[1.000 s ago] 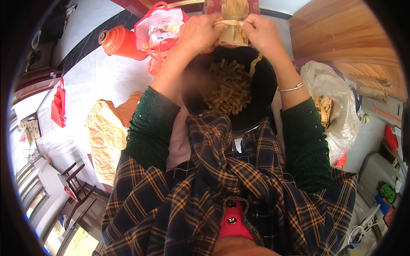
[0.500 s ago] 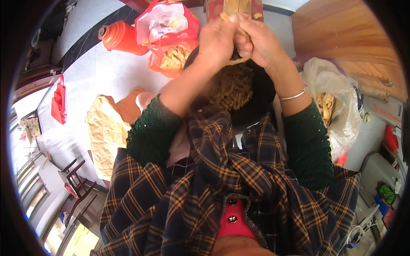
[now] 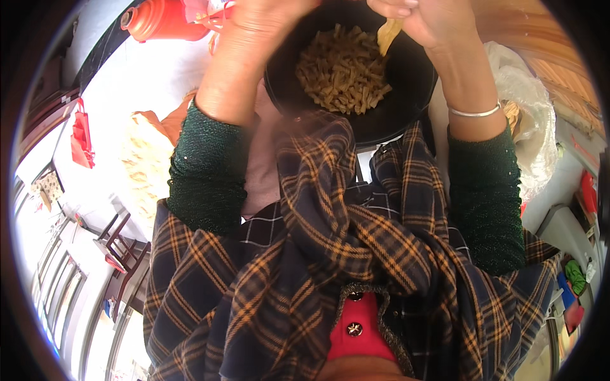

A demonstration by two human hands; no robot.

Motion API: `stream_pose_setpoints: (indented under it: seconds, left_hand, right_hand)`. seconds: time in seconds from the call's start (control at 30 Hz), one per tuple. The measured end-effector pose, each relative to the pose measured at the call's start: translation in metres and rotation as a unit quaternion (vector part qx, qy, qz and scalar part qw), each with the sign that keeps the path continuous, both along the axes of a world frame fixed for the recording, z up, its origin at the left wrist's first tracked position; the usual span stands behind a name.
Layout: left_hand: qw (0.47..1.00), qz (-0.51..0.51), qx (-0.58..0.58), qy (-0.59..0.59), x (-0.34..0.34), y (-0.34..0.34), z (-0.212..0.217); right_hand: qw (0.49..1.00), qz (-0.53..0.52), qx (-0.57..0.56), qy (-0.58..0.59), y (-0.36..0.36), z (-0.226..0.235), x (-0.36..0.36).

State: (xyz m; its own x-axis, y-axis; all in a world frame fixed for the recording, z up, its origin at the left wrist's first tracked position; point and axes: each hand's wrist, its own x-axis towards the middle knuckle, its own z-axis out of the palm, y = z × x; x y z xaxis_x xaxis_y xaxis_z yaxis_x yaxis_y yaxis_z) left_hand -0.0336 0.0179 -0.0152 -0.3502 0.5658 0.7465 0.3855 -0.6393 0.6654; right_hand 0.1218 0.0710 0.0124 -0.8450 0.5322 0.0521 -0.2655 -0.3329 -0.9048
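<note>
Yellow-tan and flat, poking out as a strip (image 3: 389, 37) from below the right hand (image 3: 435, 22), gripped in its curled fingers. Runs lengthwise almost top to bottom of the view, leaning a bit, with its free end pointing down and slightly left. Shows over the black pan (image 3: 412, 82), just beside a heap of short cut pieces (image 3: 346, 73) lying every which way. Can't tell about the left hand (image 3: 270, 11), cropped at the top edge. Further out, see an orange-red flask (image 3: 164, 22) off left and a translucent plastic bag (image 3: 532, 95) off right.
</note>
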Motion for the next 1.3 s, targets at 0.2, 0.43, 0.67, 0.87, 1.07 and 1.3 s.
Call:
stream_pose_setpoints:
  seconds: [0.2, 0.43, 0.67, 0.87, 1.07, 1.3]
  left_hand:
    - [0.971, -0.062, -0.159, -0.169, 0.059, -0.010, 0.019]
    - [0.937, -0.075, -0.328, -0.092, 0.019, -0.008, 0.000]
    - [0.980, -0.063, -0.167, 0.092, 0.015, -0.017, 0.009]
    - [0.930, 0.014, -0.366, 0.012, 0.014, -0.013, 0.006]
    - [0.924, 0.010, -0.377, -0.056, 0.000, -0.007, -0.009]
    - [0.932, -0.075, -0.342, 0.097, -0.001, -0.013, -0.003]
  right_hand:
    - [0.859, -0.203, 0.451, -0.129, -0.004, -0.019, -0.007]
    - [0.983, 0.086, -0.160, 0.021, 0.006, -0.010, 0.013]
    - [0.968, 0.109, -0.199, -0.110, 0.006, -0.019, 0.014]
    - [0.987, -0.020, 0.011, -0.159, 0.004, -0.012, 0.013]
    - [0.990, 0.017, -0.134, -0.032, 0.005, -0.021, 0.014]
    - [0.991, -0.001, -0.133, -0.008, 0.009, -0.024, 0.017]
